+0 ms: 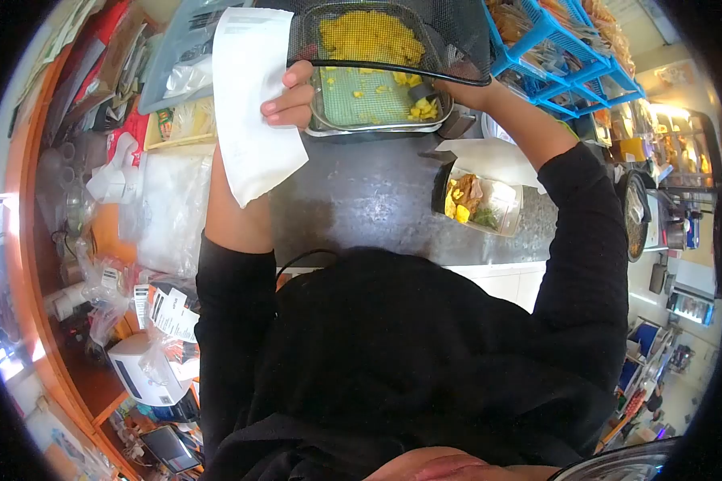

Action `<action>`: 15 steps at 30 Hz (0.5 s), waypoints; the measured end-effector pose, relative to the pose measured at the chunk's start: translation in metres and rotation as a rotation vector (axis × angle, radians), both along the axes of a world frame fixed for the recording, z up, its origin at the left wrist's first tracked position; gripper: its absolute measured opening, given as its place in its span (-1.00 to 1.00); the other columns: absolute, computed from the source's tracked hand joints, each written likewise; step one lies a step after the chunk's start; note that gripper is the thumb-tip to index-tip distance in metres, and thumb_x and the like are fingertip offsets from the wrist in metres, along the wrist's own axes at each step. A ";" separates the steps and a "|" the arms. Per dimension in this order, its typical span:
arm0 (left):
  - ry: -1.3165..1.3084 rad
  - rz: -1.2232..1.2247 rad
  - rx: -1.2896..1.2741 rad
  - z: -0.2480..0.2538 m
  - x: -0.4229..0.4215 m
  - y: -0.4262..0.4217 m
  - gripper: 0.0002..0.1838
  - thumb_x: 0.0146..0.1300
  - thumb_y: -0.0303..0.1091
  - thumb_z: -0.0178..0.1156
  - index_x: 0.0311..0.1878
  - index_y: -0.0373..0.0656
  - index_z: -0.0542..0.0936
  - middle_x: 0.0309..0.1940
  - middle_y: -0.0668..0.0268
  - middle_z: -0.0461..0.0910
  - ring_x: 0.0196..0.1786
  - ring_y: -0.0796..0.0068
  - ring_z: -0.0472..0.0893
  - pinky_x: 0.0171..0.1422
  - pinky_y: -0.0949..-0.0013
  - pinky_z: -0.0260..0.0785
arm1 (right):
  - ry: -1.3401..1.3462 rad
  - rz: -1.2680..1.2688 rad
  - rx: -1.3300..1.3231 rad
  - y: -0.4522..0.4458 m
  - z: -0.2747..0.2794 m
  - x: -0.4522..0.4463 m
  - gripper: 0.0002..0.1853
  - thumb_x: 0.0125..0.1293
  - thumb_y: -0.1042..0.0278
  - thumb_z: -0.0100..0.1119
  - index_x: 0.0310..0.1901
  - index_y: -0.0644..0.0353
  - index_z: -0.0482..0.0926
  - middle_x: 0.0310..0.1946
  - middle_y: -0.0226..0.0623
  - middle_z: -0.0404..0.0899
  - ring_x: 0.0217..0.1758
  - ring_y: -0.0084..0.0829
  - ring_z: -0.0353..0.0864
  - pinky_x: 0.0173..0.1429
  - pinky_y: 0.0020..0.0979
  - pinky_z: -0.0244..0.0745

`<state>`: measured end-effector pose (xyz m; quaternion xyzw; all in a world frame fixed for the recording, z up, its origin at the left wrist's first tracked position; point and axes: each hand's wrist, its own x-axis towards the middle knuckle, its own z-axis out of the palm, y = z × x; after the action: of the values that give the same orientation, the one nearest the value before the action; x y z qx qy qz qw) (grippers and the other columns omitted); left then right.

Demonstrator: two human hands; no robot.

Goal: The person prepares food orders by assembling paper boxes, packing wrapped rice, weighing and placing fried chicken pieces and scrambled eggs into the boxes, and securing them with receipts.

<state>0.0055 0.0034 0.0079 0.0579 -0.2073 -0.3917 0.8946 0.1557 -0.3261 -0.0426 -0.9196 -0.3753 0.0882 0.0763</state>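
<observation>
My left hand is closed on a long strip of white paper, its fingers curled over the right edge. Beside those fingers runs the black rim of a tilted mesh cover. Under the cover sits a clear tray with a green lining and chopped yellow food, heaped at the back. My right hand is at the tray's right side, partly behind the mesh; its fingers are mostly hidden. A dark object lies in the tray near it.
On the dark counter, an open box holds yellow pieces, brown food and greens. Blue baskets with packets stand at the back right. Plastic bags and a white device are on the left.
</observation>
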 end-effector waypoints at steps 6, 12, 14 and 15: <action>0.051 0.000 -0.014 0.001 -0.005 -0.003 -0.51 0.35 0.08 -0.03 -0.29 -0.27 0.29 -0.61 0.29 0.24 -0.55 0.51 0.27 -0.45 0.54 0.21 | 0.043 0.186 -0.194 0.001 -0.012 0.009 -0.65 0.22 0.14 0.09 -0.09 0.18 0.64 -0.16 -0.02 0.62 -0.05 -0.07 0.58 0.10 -0.16 0.43; 0.047 0.068 -0.025 0.002 -0.005 -0.002 -0.54 0.36 0.03 -0.04 -0.27 -0.28 0.30 -0.52 0.26 0.27 -0.53 0.51 0.27 -0.44 0.54 0.21 | -0.001 0.080 -0.332 0.017 -0.011 -0.017 -0.40 0.09 -0.24 0.20 -0.14 0.22 0.64 -0.26 -0.05 0.62 -0.11 -0.08 0.60 0.02 -0.13 0.44; 0.017 0.035 -0.043 0.002 -0.003 -0.002 -0.56 0.36 0.00 -0.04 -0.26 -0.28 0.31 -0.46 0.24 0.28 -0.52 0.52 0.28 -0.44 0.54 0.21 | -0.074 0.028 -0.315 0.018 -0.011 -0.021 -0.38 0.05 -0.27 0.25 -0.18 0.22 0.65 -0.33 -0.03 0.62 -0.18 -0.07 0.62 -0.04 -0.11 0.47; 0.014 0.039 -0.038 0.002 -0.003 -0.003 -0.57 0.36 0.00 -0.04 -0.25 -0.28 0.31 -0.44 0.24 0.29 -0.52 0.52 0.28 -0.44 0.53 0.21 | -0.229 0.061 -0.175 0.015 -0.009 -0.023 -0.42 0.08 -0.22 0.23 -0.16 0.22 0.64 -0.30 -0.05 0.63 -0.14 -0.06 0.61 0.01 -0.11 0.46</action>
<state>0.0027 0.0008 0.0104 0.0421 -0.2074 -0.3705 0.9044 0.1327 -0.3108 -0.0517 -0.9150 -0.3999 0.0173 -0.0504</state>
